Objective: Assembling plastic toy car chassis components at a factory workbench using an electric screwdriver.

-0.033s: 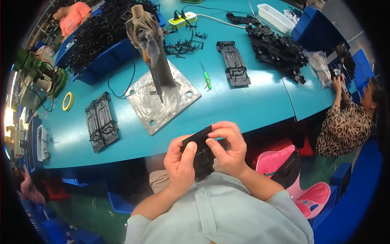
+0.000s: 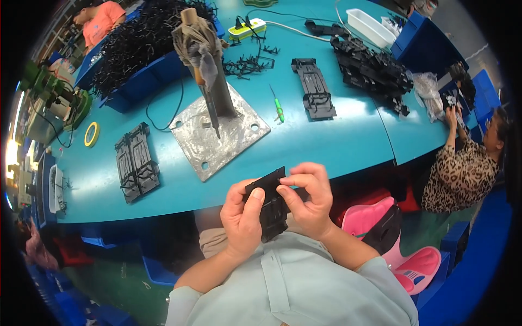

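Note:
Just above my lap, in front of the table edge, I hold a black moulded plastic chassis part point(image 2: 273, 209). My left hand point(image 2: 243, 214) is closed on its left side, thumb pressed on the near face and fingers behind. At the upper right edge of the part, my right hand point(image 2: 308, 196) has thumb and forefinger brought together in a pinch; whatever lies between the tips is too small to make out. Two similar black parts point(image 2: 136, 163) lie side by side on the table to the left, and another black part point(image 2: 314, 89) lies further off to the right.
A metal post on a square steel plate point(image 2: 201, 155) stands ahead, a pointed tool hanging beside it. Around it are a green-handled screwdriver point(image 2: 279, 111), a yellow tape roll point(image 2: 91, 134), a blue bin point(image 2: 136, 81) of black pieces and stacked black parts point(image 2: 370, 68). A person point(image 2: 462, 163) works at right.
My right fingers have shifted slightly right, uncovering the upper corner of the chassis part. My left hand keeps its hold. The view has moved a little.

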A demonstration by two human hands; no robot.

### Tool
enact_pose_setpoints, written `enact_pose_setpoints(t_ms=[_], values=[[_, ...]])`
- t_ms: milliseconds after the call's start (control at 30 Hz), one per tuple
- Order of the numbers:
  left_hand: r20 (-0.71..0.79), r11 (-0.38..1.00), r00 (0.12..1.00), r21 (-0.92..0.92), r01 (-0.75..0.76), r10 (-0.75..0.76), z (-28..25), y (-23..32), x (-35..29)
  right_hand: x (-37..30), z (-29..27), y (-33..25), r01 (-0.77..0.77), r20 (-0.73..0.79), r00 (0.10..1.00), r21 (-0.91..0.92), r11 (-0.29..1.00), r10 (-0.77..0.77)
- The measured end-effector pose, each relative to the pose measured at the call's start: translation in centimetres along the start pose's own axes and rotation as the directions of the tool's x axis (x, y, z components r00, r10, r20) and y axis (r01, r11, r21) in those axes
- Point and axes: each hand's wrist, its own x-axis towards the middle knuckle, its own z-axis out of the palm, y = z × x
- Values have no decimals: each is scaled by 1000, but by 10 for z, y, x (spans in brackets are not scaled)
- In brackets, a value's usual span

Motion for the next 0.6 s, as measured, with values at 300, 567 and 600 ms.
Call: enact_pose_setpoints(t_ms=[300,567,600], values=[[65,994,995,-62,85,-81,6,-4,17,8,-4,-1,103,234,970,-170,980,-62],[149,979,968,29,200,-202,-12,-3,19,16,-6,12,-148,359,925,39,988,125],[159,980,983,190,65,-96,-19,-5,18,15,-8,14,-287,385,896,119,950,222]])
